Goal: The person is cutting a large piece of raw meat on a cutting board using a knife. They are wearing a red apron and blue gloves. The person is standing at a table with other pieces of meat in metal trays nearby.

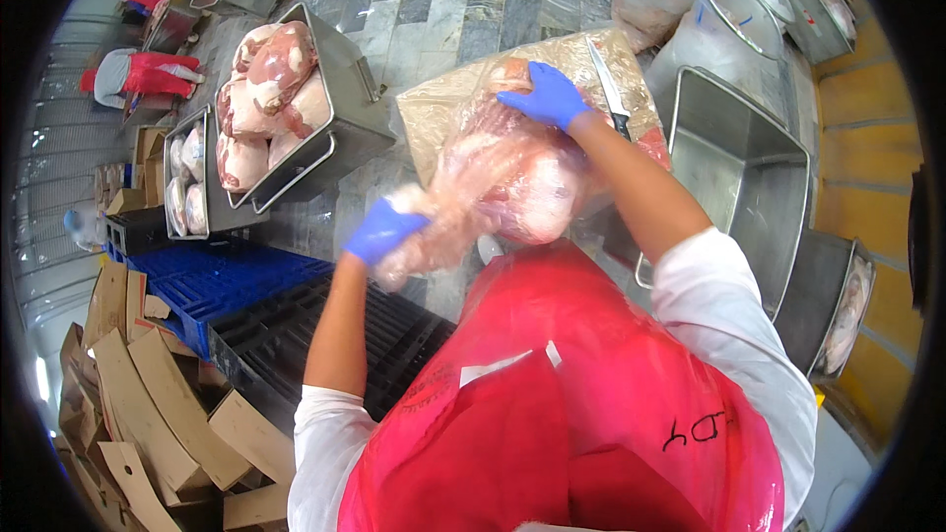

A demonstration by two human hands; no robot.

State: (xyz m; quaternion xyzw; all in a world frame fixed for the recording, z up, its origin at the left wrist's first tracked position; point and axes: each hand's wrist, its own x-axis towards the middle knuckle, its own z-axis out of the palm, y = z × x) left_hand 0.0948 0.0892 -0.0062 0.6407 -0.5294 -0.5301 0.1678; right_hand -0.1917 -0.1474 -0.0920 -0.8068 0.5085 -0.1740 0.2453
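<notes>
Central entry: 1 work surface, covered in clear plastic film. We take all places from it.

On the work surface, we list 1 large piece of meat, its rounded, pale pink end toward the near side. A crumpled clear plastic wrap stretches from the meat past the left side of the work surface.

Hands, 2, both in blue gloves. Left hand: just off the left near side of the work surface, clenched on the plastic wrap; we note motion blur here. Right hand: over the far half of the work surface, laid on the narrow far end of the meat; we cannot tell whether its fingers are closed.

1 knife: flat on the right side of the work surface, black handle to the near side, blade pointing away.

Left of the work surface, we count 1 steel bin heaped with meat cuts, and farther left 1 smaller bin with wrapped pieces.

Right of it: 1 deep steel bin. Beyond its far right corner: clear plastic containers.

To its near left: 1 blue pallet, 1 black pallet and flattened cardboard.

Near side of it: 1 red apron, worn over white sleeves. Far left of it: 1 co-worker in red and grey.
</notes>
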